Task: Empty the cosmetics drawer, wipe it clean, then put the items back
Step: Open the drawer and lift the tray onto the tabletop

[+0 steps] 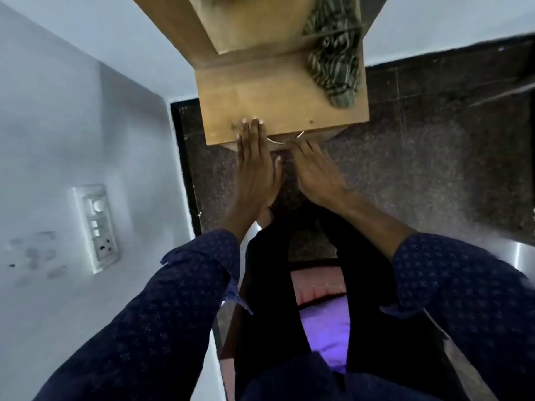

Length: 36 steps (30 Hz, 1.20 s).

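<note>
Looking down from the head camera, a white wall with a switch plate (pixel 97 227) fills the left, and a wooden cabinet (pixel 278 91) stands at centre over a dark speckled floor (pixel 434 169). The left hand (pixel 254 166) lies flat on the cabinet top near its near edge, fingers straight and together, holding nothing; I judge it braces the unit so it won't shift. Just right of it, the right hand (pixel 315 172) reaches below that edge to a thin metal handle (pixel 285 140), its fingertips at the wire; whether they curl round it I cannot tell. The handle likely belongs to the cosmetics drawer, whose front and contents are hidden under the top, so it reads as closed and not yet emptied. At far right on the top, a green striped cloth (pixel 335 53) lies bunched, probably kept there for wiping. Both sleeves (pixel 463 299) are dark blue with a small pattern.
</note>
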{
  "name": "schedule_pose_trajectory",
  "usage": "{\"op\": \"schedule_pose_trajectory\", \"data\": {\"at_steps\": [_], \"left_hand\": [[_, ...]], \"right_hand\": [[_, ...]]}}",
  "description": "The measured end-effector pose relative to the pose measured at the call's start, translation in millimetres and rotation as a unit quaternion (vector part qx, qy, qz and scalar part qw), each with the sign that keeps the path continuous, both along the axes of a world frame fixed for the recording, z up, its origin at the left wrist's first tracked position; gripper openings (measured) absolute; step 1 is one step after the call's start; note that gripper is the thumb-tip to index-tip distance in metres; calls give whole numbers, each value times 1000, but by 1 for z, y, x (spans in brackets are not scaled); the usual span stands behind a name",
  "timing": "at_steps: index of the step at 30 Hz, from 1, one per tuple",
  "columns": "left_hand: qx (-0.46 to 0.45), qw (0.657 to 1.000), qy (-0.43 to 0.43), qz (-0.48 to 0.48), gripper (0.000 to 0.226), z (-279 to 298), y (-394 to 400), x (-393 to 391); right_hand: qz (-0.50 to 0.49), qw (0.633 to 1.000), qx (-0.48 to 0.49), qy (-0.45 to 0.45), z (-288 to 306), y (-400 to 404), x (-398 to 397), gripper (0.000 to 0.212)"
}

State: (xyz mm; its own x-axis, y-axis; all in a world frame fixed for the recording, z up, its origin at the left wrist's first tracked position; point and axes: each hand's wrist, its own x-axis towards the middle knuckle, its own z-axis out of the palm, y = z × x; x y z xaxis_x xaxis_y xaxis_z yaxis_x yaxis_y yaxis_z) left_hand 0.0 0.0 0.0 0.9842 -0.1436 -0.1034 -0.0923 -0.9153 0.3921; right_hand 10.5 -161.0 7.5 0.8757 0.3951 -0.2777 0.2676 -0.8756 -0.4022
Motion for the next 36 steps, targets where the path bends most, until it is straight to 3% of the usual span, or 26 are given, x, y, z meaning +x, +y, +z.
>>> {"op": "schedule_pose_trajectory", "data": {"at_steps": [6,15,19,24,26,29,32,36], "left_hand": [[35,997,-66,11,73,-74,-1,11],[66,975,-207,42,67,-115,-4,16],[69,965,-248,48,70,-122,-5,18],[119,954,-273,26,72,-121,-7,-3],[162,948,-274,6,71,-122,-9,-28],[150,958,-244,2,65,-116,-7,-50],[127,964,-235,17,63,-114,-15,-73],[120,973,-190,46,66,-109,-21,-109]], "right_hand": [[-38,999,-16,2,-90,24,14,55],[-85,983,37,-161,-153,34,8,35],[-59,972,46,-221,-157,26,2,33],[-23,970,37,-241,-156,14,-34,55],[24,970,54,-235,-149,4,-58,45],[39,960,83,-266,-121,-11,-74,27],[48,932,86,-348,-96,-31,-91,34],[1,936,54,-348,-86,-41,-104,37]]}}
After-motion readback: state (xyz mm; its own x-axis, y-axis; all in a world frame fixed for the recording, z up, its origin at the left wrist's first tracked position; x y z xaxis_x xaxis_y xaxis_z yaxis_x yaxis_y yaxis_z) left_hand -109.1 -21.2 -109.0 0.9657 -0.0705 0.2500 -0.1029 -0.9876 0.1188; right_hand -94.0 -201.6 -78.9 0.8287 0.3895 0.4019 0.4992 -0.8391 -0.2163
